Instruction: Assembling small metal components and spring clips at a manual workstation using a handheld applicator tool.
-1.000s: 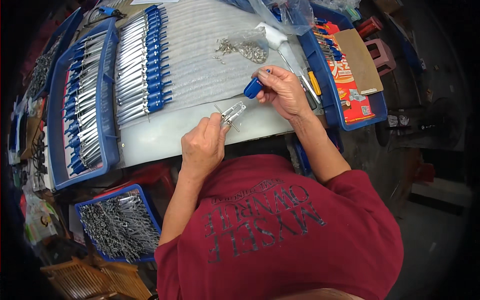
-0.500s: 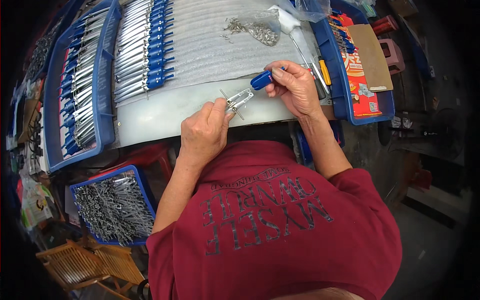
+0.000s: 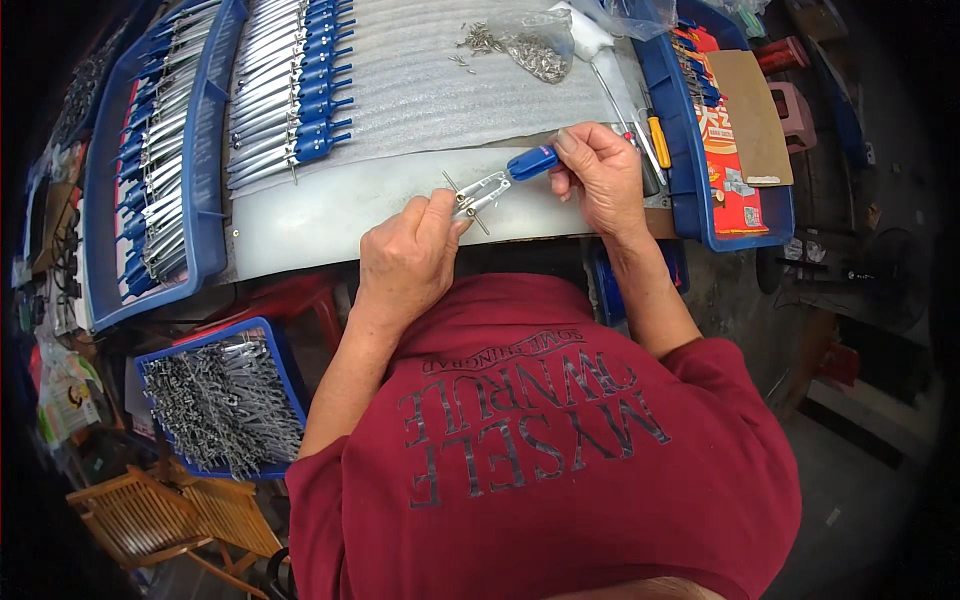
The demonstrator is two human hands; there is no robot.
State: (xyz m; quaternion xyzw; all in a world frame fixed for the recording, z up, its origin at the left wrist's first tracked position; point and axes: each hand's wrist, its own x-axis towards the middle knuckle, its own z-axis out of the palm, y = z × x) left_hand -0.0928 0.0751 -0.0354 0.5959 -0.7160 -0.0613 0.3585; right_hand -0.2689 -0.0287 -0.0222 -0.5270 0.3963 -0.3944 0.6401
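Observation:
My left hand (image 3: 408, 250) is closed around a pair of silver metal compass legs (image 3: 486, 194), crossed by a thin rod. Their joined end points up and right, towards my other hand. Between the thumb and fingers of my right hand (image 3: 603, 180) is a blue plastic compass head (image 3: 533, 162), its lower end very close to the tip of the legs. Whether the two touch I cannot tell. Both pieces are held over the near edge of the white worktop (image 3: 300, 235). My left fingers hide the far ends of the legs.
Finished-looking compasses with blue heads (image 3: 318, 148) lie in a row on foam sheet (image 3: 420, 90); more fill a blue tray (image 3: 207, 215) at left. A bag of small metal pins (image 3: 540, 62), a yellow-handled screwdriver (image 3: 658, 142) and another blue tray (image 3: 712, 225) are to the right. Metal parts fill a lower-left bin (image 3: 225, 405).
The blue compass head has come down nearer the tip of the metal legs and tilted into line with them. My left hand keeps its hold almost unmoved.

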